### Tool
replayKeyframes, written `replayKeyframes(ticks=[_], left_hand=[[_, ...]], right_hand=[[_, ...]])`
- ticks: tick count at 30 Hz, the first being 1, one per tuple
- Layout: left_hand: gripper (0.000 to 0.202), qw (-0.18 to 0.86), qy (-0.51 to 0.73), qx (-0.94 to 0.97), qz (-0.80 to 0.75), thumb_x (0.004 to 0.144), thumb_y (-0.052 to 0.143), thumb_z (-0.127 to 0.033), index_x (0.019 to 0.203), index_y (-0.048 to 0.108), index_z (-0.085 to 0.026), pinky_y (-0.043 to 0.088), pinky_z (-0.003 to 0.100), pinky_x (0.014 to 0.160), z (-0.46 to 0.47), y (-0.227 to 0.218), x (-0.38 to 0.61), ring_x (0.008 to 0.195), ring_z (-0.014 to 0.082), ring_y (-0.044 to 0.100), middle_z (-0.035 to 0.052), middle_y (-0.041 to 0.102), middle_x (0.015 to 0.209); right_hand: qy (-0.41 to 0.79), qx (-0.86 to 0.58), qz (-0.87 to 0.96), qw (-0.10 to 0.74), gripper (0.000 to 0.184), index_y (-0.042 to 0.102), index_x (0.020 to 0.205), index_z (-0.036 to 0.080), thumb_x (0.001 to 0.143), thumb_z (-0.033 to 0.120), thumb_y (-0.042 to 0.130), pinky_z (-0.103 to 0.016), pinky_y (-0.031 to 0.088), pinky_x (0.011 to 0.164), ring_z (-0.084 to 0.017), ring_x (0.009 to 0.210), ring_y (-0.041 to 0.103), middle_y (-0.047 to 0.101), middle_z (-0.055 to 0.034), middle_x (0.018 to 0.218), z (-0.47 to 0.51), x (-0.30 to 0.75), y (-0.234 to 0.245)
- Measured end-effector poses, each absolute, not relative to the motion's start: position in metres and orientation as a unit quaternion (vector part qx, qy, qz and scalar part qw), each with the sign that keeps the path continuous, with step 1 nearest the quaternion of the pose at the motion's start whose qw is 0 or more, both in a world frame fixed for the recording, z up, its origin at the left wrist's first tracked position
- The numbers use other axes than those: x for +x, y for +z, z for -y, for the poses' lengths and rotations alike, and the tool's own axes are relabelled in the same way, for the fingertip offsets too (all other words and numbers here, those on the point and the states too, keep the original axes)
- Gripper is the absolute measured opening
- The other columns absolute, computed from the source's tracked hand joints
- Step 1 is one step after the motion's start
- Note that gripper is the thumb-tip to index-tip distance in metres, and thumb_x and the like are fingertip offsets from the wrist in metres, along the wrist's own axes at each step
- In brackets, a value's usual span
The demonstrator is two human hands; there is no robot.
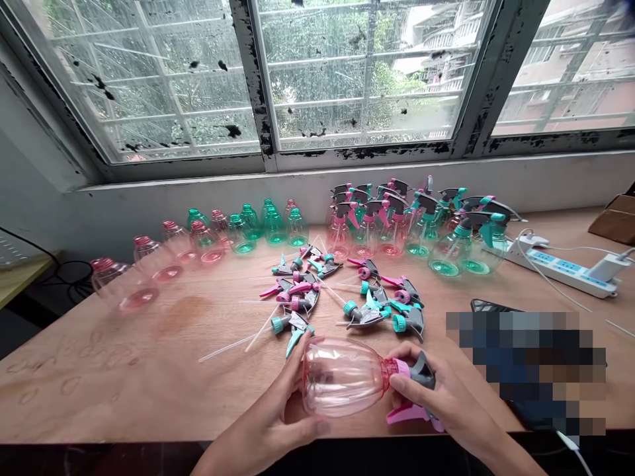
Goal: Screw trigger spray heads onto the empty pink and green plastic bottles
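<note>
A clear pink spray bottle point(342, 377) lies on its side in the air above the table's front edge, its neck pointing right. My left hand point(282, 410) is closed round the bottle's base. At the neck, my right hand point(431, 390) grips the pink collar of a grey and pink trigger sprayer point(421, 371), which sits on the bottle's mouth. The pink trigger hangs below that hand. Whether the collar is fully tightened cannot be seen. Just beyond the bottle lies a pile of loose trigger sprayers point(367, 311), pink-grey and teal-grey, with thin clear tubes.
Open pink and green bottles point(208, 241) stand at the back left. Bottles with sprayers fitted point(397, 228) stand at the back right. Farther right are a white power strip point(565, 264), its cables, a pixelated dark device point(496, 306) and a cardboard box point(615, 218). Windows rise behind the wooden table point(163, 370).
</note>
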State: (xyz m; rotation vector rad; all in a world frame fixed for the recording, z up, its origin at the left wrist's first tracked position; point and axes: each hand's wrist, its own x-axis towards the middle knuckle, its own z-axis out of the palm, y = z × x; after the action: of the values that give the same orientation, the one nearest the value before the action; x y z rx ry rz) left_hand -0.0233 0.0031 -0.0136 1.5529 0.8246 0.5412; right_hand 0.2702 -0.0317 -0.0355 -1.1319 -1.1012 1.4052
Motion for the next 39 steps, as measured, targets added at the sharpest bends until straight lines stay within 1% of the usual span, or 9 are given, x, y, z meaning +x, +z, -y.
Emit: replayKeyframes(ticks=[6,11,15,18,20,25,30,33,39], left_hand=[[0.102,0.579,0.238,0.694,-0.356,0.096,0.069,-0.037,0.162,-0.009,-0.042,0.014,0.051,0.129,-0.0023,-0.008,-0.0191,0.157,0.0309,0.024,0.0042,0.015,0.175],[0.12,0.62,0.262,0.654,-0.345,0.083,0.084,-0.038,0.163,-0.006,-0.042,0.011,0.049,0.13,-0.0032,-0.012,-0.02,0.159,0.0317,0.018,0.0028,0.015,0.175],[0.105,0.638,0.26,0.637,-0.346,0.089,0.077,-0.044,0.164,0.004,-0.041,0.007,0.047,0.131,-0.0046,-0.0174,-0.0233,0.161,0.029,0.009,0.0006,0.01,0.176],[0.1,0.628,0.246,0.648,-0.354,0.09,0.076,-0.043,0.164,0.008,-0.042,0.011,0.048,0.131,-0.0044,-0.0168,-0.0237,0.16,0.0307,0.015,0.0001,0.009,0.176],[0.1,0.616,0.24,0.661,-0.355,0.092,0.074,-0.04,0.163,0.004,-0.044,0.013,0.05,0.13,-0.0037,-0.0155,-0.0233,0.158,0.0315,0.02,0.0006,0.012,0.175],[0.094,0.587,0.249,0.692,-0.338,0.1,0.063,-0.035,0.161,-0.007,-0.046,0.018,0.047,0.129,-0.0033,-0.0157,-0.0232,0.162,0.0295,0.009,0.0008,0.013,0.175],[0.111,0.623,0.256,0.657,-0.339,0.089,0.078,-0.037,0.162,-0.005,-0.044,0.021,0.052,0.128,-0.004,-0.015,-0.0223,0.157,0.0345,0.024,0.0037,0.011,0.176],[0.105,0.647,0.254,0.635,-0.336,0.089,0.077,-0.041,0.163,0.002,-0.043,0.028,0.053,0.125,-0.0041,-0.0132,-0.0217,0.15,0.0368,0.036,0.0045,0.008,0.176],[0.106,0.596,0.238,0.68,-0.355,0.091,0.075,-0.039,0.163,-0.003,-0.042,0.014,0.053,0.129,-0.0032,-0.01,-0.0215,0.155,0.034,0.027,0.0047,0.015,0.174]], right_hand=[[0.564,-0.475,0.473,0.482,0.04,0.066,0.096,0.017,0.082,0.051,0.083,-0.027,0.054,0.055,-0.019,0.059,0.069,0.075,-0.0015,0.067,0.031,0.2712,-0.0361],[0.566,-0.47,0.47,0.488,0.042,0.067,0.095,0.018,0.08,0.053,0.084,-0.028,0.056,0.056,-0.019,0.058,0.069,0.074,-0.0008,0.065,0.0308,0.2711,-0.0368],[0.567,-0.478,0.47,0.479,0.041,0.067,0.094,0.018,0.081,0.054,0.083,-0.025,0.054,0.054,-0.019,0.058,0.07,0.075,-0.0012,0.065,0.0312,0.271,-0.0356],[0.571,-0.471,0.466,0.485,0.04,0.067,0.095,0.018,0.082,0.052,0.084,-0.025,0.055,0.055,-0.018,0.058,0.069,0.075,-0.0009,0.066,0.0314,0.2708,-0.0357],[0.578,-0.462,0.458,0.493,0.04,0.067,0.095,0.018,0.081,0.05,0.084,-0.026,0.057,0.057,-0.018,0.059,0.068,0.074,-0.001,0.067,0.0315,0.2706,-0.0357],[0.591,-0.459,0.443,0.494,0.041,0.068,0.096,0.019,0.079,0.051,0.086,-0.028,0.06,0.058,-0.019,0.059,0.068,0.074,-0.0005,0.066,0.0318,0.2702,-0.0349],[0.581,-0.462,0.447,0.5,0.039,0.068,0.093,0.019,0.079,0.05,0.087,-0.027,0.058,0.059,-0.018,0.058,0.069,0.075,-0.0003,0.065,0.0317,0.27,-0.0365],[0.583,-0.461,0.443,0.501,0.038,0.068,0.093,0.019,0.078,0.049,0.088,-0.026,0.058,0.058,-0.018,0.058,0.069,0.075,0.0004,0.065,0.0319,0.2699,-0.037],[0.587,-0.451,0.446,0.503,0.038,0.068,0.097,0.018,0.082,0.047,0.085,-0.027,0.058,0.058,-0.018,0.059,0.069,0.075,-0.0004,0.066,0.0314,0.2709,-0.0369]])
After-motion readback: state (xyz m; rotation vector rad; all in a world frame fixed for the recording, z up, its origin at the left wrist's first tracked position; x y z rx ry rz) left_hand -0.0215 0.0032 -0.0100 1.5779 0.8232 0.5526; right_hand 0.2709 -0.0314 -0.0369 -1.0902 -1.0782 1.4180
